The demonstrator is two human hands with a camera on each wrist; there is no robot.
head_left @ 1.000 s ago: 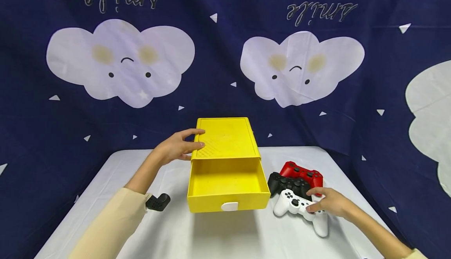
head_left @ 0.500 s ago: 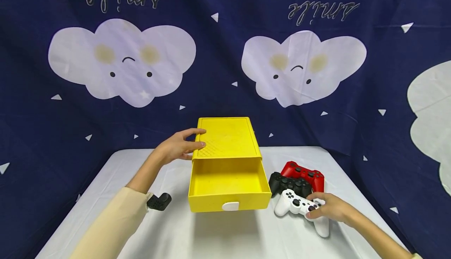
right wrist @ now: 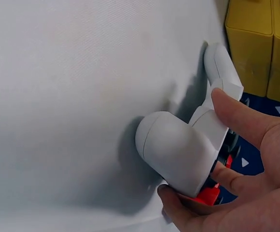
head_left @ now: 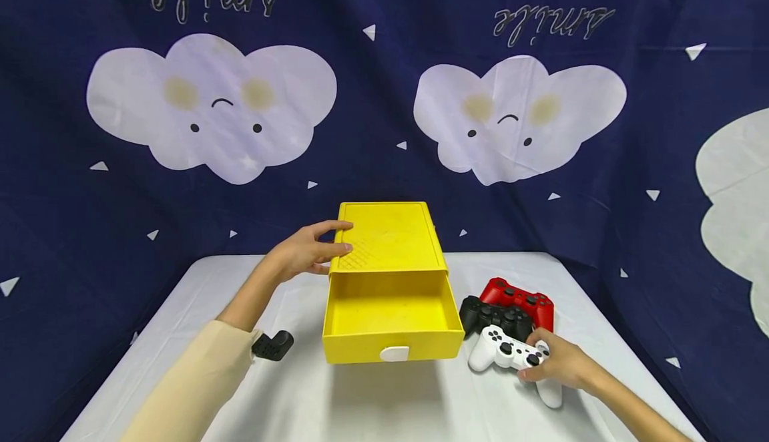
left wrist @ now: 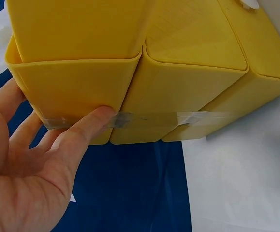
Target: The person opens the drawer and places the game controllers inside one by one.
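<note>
Right grip [head_left: 560, 360] pinches a white, black-sticked controller [head_left: 512, 358]; spread left grip [head_left: 300, 253] touches yellow casing [head_left: 393, 235].

White controller [head_left: 503, 348]: two-handled gamepad with dark sticks and buttons, lay face up and slanted, at the right of the yellow drawer unit.
Its hold: the right hand [head_left: 561, 360] pinched its right part, thumb on the near edge, other fingers across the far side.
Its neighbours: the black controller [head_left: 498, 317] lay just behind it, the red controller [head_left: 521, 295] farther back.
Yellow drawer unit [head_left: 390, 228]: upright, stacked boxes with clear tape [left wrist: 193, 118] across one side; the left hand [head_left: 303, 252] touched its left side.
Top drawer [head_left: 354, 348]: pulled forward, white tab [head_left: 394, 354] on its front.
</note>
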